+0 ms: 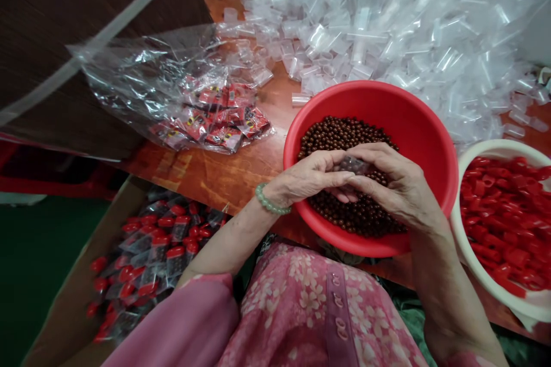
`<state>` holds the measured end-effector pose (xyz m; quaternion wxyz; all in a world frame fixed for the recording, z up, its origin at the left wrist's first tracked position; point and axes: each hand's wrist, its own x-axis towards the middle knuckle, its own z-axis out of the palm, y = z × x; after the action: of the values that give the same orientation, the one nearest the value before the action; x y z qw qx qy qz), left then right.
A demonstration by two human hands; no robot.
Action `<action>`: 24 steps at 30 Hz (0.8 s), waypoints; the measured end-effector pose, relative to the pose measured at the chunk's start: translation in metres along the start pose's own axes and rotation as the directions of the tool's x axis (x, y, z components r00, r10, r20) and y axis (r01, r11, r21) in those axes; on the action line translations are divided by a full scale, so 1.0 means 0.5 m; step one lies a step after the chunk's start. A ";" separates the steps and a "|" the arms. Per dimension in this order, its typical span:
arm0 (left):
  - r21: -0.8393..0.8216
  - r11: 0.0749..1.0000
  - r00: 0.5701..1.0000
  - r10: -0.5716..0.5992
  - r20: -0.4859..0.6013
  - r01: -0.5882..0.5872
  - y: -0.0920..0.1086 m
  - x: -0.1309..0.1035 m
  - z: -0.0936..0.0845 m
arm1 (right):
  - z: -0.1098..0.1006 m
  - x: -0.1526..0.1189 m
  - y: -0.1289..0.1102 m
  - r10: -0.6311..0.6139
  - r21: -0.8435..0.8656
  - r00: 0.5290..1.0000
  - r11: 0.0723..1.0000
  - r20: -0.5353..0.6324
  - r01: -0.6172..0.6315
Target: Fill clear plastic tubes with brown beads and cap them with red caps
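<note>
Both my hands meet over a red plastic basin (pixel 430 126) that holds many small round brown beads (pixel 344 132). Between them is a small clear plastic container (pixel 353 165) with dark beads showing inside. My left hand (pixel 316 175) comes from the left, wearing a green bead bracelet, its fingers closed around the container's near side. From the right, my right hand (pixel 394 180) curves over it with fingers and thumb pressed in. My fingers partly cover the container, so its open end cannot be made out.
Many clear plastic tubes (pixel 365 23) lie heaped at the back. A white tub (pixel 462 223) of red caps (pixel 501 218) stands right. A clear bag (pixel 129 69) with red printed packets (pixel 224 120) lies left. Below, a cardboard box (pixel 64 304) holds red-capped filled containers (pixel 159 252).
</note>
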<state>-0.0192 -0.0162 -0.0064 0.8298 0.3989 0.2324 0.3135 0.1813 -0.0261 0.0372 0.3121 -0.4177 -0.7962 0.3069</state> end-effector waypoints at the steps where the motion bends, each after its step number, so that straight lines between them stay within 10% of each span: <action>1: -0.012 1.000 1.000 -0.002 0.010 0.002 -0.002 0.000 0.000 | 0.003 0.000 -0.001 0.000 -0.003 1.000 1.000 0.009 0.000; 24: 0.133 0.989 0.993 0.077 -0.087 -0.065 0.011 0.006 0.006 | 0.018 -0.032 -0.002 -0.024 -0.083 0.974 0.997 -0.226 0.005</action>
<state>-0.0173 -0.0130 -0.0006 0.7789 0.4452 0.2759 0.3450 0.1815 -0.0422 0.0285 0.3859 -0.4566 -0.7703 0.2219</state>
